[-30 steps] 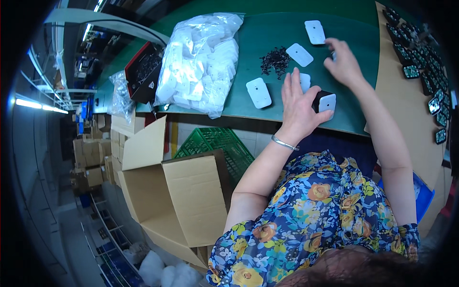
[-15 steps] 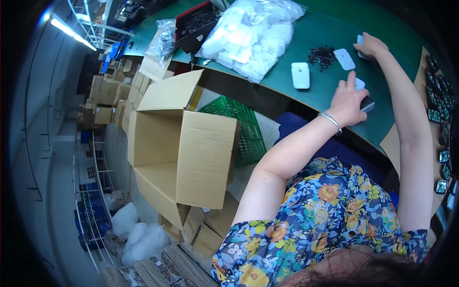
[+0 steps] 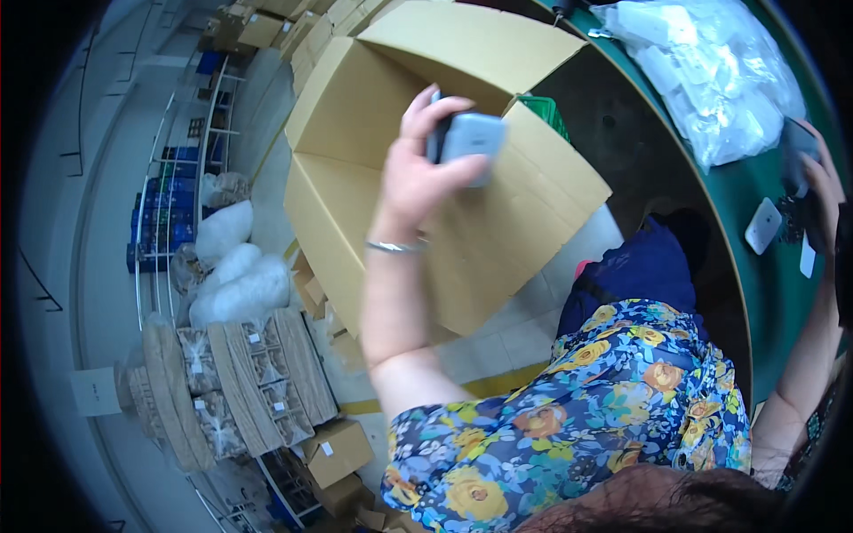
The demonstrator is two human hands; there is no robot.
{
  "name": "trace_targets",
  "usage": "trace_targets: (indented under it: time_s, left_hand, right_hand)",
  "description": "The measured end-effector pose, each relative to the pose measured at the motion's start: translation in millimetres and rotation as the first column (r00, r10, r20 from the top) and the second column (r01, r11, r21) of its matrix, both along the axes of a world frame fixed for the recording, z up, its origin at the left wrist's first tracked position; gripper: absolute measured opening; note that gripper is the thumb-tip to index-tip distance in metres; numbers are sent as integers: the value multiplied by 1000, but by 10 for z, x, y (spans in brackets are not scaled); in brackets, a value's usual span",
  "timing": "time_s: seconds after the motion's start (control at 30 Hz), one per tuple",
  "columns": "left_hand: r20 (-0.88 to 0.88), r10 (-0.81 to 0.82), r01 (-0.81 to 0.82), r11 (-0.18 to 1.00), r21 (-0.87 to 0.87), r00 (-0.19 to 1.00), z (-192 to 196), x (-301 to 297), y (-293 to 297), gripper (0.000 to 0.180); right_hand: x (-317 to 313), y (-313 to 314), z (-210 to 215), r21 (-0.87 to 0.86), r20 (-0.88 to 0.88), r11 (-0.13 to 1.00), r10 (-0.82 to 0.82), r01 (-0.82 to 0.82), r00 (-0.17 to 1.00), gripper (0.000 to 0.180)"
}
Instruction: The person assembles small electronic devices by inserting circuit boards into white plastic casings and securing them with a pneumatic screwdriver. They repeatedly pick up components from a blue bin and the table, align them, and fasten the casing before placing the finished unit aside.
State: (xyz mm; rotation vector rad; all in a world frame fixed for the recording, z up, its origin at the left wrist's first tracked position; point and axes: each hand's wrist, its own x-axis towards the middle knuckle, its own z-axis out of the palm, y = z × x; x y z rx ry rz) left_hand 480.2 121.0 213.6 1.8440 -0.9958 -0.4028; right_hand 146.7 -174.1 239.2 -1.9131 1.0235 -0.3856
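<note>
My left hand (image 3: pixel 418 173) is raised over the open cardboard box (image 3: pixel 533 209), its fingers and thumb closed round a grey-white plastic case (image 3: pixel 476 142) with rounded corners. A dark part shows behind that case under the fingers; whether it is a second piece I cannot tell. At the right edge my right hand (image 3: pixel 826 178) grips a dark grey case (image 3: pixel 797 149), beside the clear bag of white parts (image 3: pixel 702 75). Below it on the green table lies a white rounded case (image 3: pixel 763 226), next to a heap of small black pieces (image 3: pixel 789 213) and a thin white plate (image 3: pixel 807 258).
The green table (image 3: pixel 737 191) curves along the right side. A green crate (image 3: pixel 544 111) stands behind the box. To the left are white bundles (image 3: pixel 240 275), a stack of packed cartons (image 3: pixel 258 373), a small cardboard box (image 3: pixel 339 451) and a rack with blue bins (image 3: pixel 164 213).
The view has turned left. My left hand has moved from the table to above the cardboard box with a case in it. My right hand has lifted a dark grey case toward the bag.
</note>
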Motion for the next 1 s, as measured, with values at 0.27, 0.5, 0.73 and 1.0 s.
trace_targets:
  time_s: [0.27, 0.5, 0.73, 1.0]
  left_hand:
    - [-831, -149, 217, 976, -34, 536, -744, 435, 348, 62]
    - [-413, 168, 88, 841, 534, 895, -2227, 731, 142, 67]
    - [9, -2, -7, 460, 888, 1000, -3317, 169, 128, 71]
    - [-238, 100, 104, 693, 714, 966, -2497, 172, 222, 54]
  right_hand:
    - [1304, 596, -181, 329, 388, 760, 432, -560, 814, 44]
    - [899, 884, -450, 481, 386, 847, 27, -226, 922, 55]
    - [655, 1049, -302, 439, 245, 884, 52, -159, 968, 67]
    - [1013, 1440, -118, 301, 352, 904, 192, -305, 916, 64]
